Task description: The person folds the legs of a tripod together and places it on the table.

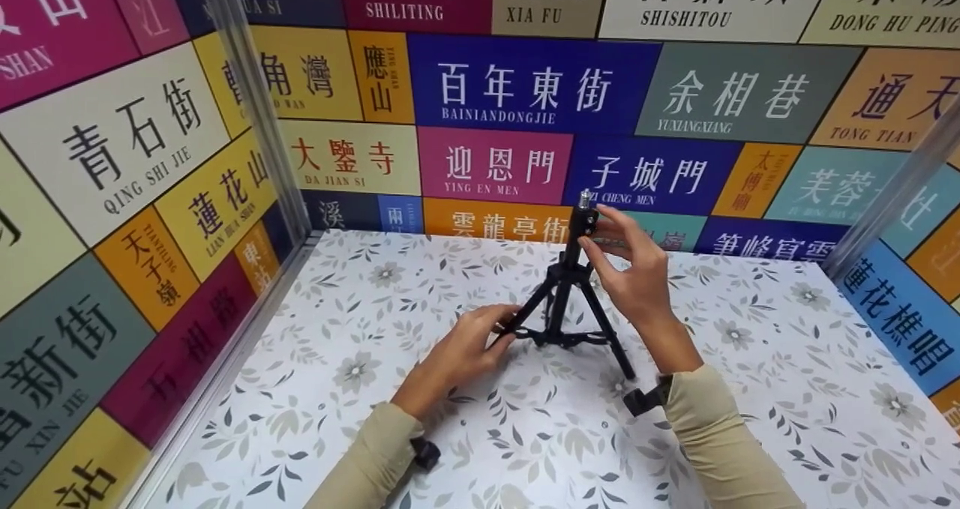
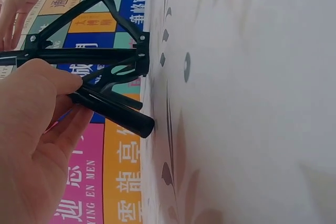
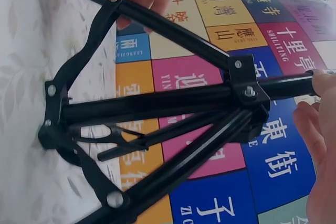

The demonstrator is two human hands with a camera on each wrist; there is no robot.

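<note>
A small black tripod (image 1: 568,273) stands upright on the table, its legs spread and its braces folded out. A silver screw (image 1: 585,200) tops its centre column. My left hand (image 1: 469,344) pinches the left leg low down, near the brace joint; in the left wrist view the thumb lies along that leg (image 2: 118,114), just above its foot. Up at the top of the column, my right hand (image 1: 637,276) holds on with thumb and fingertips beside the small knobs. The right wrist view shows the tripod's collar (image 3: 244,85) below that hand, whose fingers are partly cut off.
The table (image 1: 360,434) has a white cover with grey leaves and flowers. Behind it and to both sides rise walls of coloured name panels (image 1: 532,82). Clear upright strips (image 1: 259,104) mark the corners. Black wrist straps (image 1: 646,398) sit at both sleeves.
</note>
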